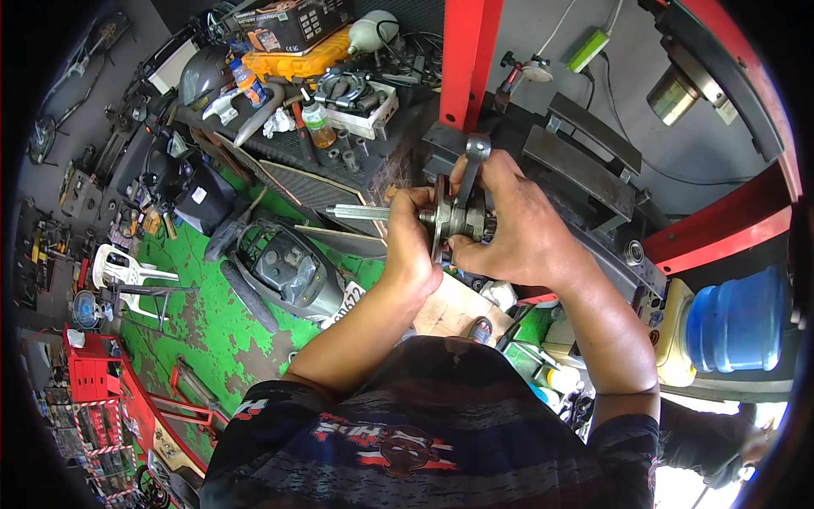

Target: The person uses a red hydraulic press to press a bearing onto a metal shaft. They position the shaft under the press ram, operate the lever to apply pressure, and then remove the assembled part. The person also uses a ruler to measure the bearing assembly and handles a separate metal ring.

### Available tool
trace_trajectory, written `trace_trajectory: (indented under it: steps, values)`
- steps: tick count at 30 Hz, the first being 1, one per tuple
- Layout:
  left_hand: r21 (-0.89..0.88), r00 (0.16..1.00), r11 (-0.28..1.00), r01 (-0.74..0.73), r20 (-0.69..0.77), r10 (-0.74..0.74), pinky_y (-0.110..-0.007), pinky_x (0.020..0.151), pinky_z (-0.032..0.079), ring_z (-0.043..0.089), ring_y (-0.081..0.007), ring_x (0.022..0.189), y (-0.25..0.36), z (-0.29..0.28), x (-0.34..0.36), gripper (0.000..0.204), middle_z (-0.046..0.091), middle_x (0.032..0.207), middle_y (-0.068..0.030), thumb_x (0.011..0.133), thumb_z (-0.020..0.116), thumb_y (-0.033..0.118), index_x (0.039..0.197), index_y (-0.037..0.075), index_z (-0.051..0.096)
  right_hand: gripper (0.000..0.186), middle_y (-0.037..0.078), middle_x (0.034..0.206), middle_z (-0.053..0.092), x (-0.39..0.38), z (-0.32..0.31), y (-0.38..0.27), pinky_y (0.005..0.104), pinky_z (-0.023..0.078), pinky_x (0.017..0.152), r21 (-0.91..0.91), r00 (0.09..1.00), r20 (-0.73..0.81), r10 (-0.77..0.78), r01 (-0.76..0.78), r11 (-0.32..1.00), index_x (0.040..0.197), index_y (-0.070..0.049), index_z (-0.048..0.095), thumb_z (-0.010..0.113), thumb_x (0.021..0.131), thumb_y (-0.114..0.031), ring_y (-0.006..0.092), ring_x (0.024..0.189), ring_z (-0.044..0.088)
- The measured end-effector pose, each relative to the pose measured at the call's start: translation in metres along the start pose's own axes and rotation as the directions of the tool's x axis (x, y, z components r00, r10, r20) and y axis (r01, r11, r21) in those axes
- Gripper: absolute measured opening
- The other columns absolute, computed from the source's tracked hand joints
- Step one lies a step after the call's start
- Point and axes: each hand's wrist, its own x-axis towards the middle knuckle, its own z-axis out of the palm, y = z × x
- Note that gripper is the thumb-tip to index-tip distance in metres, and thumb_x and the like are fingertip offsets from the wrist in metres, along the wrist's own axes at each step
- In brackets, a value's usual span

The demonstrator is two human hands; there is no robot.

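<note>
Both my hands hold a metal crankshaft (443,216) in front of my chest. Its long splined shaft (358,211) sticks out to the left, past my left hand (410,233), which is closed round the crank beside the round web. From the other side, my right hand (517,229) grips the crank with thumb and fingers. A connecting rod (476,156) points up between my hands, its small end with a hole uppermost. My palms and fingers hide parts of the webs and the right end of the shaft.
A red press frame (468,68) with steel beams (581,174) stands just beyond my hands. On the workbench at left are a spray bottle (317,120), a hammer (303,127) and a parts tray (373,114). A scooter (284,263) stands on the green floor; a blue water jug (734,321) is at right.
</note>
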Motion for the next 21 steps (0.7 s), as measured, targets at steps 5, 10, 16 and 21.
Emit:
trace_trajectory:
  steps: [5, 10, 16, 21]
  values:
    - [0.015, 0.999, 0.999, -0.03, 0.02, 0.03, -0.044, 0.092, 0.057, 0.071, -0.0264, 0.102, 0.004, -0.001, -0.001, 0.042, 0.072, 0.109, -0.0126, 0.098, 0.037, 0.031, 0.115, 0.004, 0.065, 0.057, 0.017, 0.104, 0.056, 0.001, 0.003, 0.002, 0.0434, 0.051, 0.084, -0.004, 0.999, -0.022, -0.039, 0.039, 0.999, 0.115, -0.002, 0.052, 0.08, 0.065, -0.007, 0.0389, 0.097, 0.063]
    - [-0.094, 0.992, 0.996, 0.008, 0.129, 0.005, -0.044, 0.092, 0.057, 0.071, -0.0266, 0.1, 0.005, -0.01, 0.001, 0.042, 0.072, 0.107, -0.0128, 0.097, 0.039, 0.032, 0.114, 0.004, 0.066, 0.057, 0.017, 0.104, 0.055, 0.003, -0.005, -0.005, 0.044, 0.051, 0.084, -0.059, 0.997, 0.029, -0.07, 0.072, 0.996, 0.114, -0.002, 0.052, 0.08, 0.065, -0.007, 0.0386, 0.098, 0.063]
    - [-0.081, 0.992, 0.997, -0.01, 0.123, 0.02, -0.044, 0.093, 0.056, 0.071, -0.027, 0.1, 0.007, -0.007, -0.001, 0.043, 0.072, 0.108, -0.0136, 0.097, 0.038, 0.031, 0.113, 0.003, 0.065, 0.061, 0.017, 0.106, 0.056, 0.0, -0.003, -0.005, 0.0439, 0.052, 0.086, 0.0, 0.998, -0.004, -0.06, 0.06, 0.998, 0.118, -0.001, 0.052, 0.08, 0.065, -0.006, 0.038, 0.101, 0.064]
    - [-0.046, 0.997, 0.998, -0.049, 0.062, 0.052, -0.04, 0.089, 0.056, 0.07, -0.0225, 0.094, 0.012, 0.007, -0.005, 0.038, 0.071, 0.1, -0.0109, 0.099, 0.038, 0.03, 0.104, 0.003, 0.065, 0.065, 0.016, 0.108, 0.057, 0.001, 0.002, -0.002, 0.0423, 0.054, 0.091, -0.037, 0.989, -0.059, -0.137, 0.135, 0.99, 0.123, 0.0, 0.051, 0.079, 0.065, -0.005, 0.0374, 0.104, 0.065]
